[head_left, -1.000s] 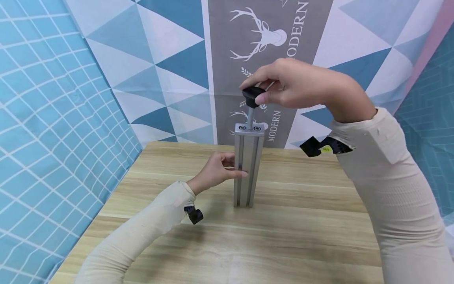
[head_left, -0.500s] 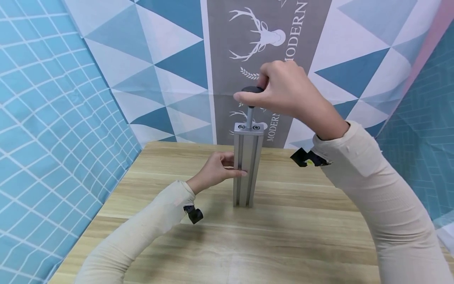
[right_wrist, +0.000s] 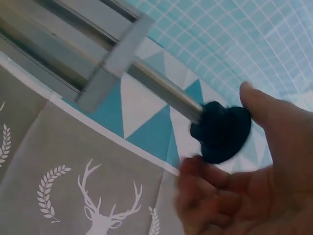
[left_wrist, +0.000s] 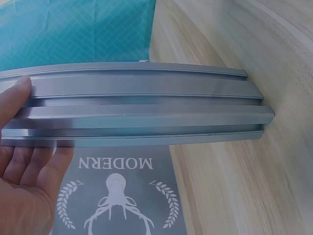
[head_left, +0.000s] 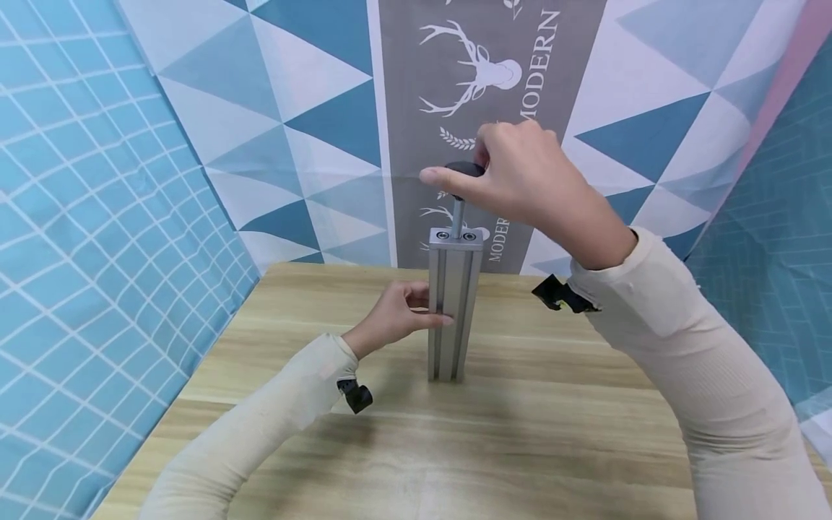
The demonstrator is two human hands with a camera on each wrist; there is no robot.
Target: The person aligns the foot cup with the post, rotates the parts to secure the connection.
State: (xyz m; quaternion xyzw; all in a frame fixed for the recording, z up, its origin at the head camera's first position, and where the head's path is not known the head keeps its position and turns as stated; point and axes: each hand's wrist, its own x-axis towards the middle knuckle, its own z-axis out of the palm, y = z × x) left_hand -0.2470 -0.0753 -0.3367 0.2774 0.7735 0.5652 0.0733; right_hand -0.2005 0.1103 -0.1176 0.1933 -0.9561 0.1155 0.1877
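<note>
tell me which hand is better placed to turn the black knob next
The right hand, most likely: its thumb and fingers are at the black knob. The left hand is lower down, its grip on the upright metal post.

The head view looks forward and down from the near side of the post (head_left: 458, 289), higher than its top, farthest back. The left wrist view faces the post's lower length from close beside it, turned sideways. The right wrist view, tilted, looks closely at the post's top, sharing the rod (right_wrist: 166, 91) and knob (right_wrist: 222, 131) with the head view.
</note>
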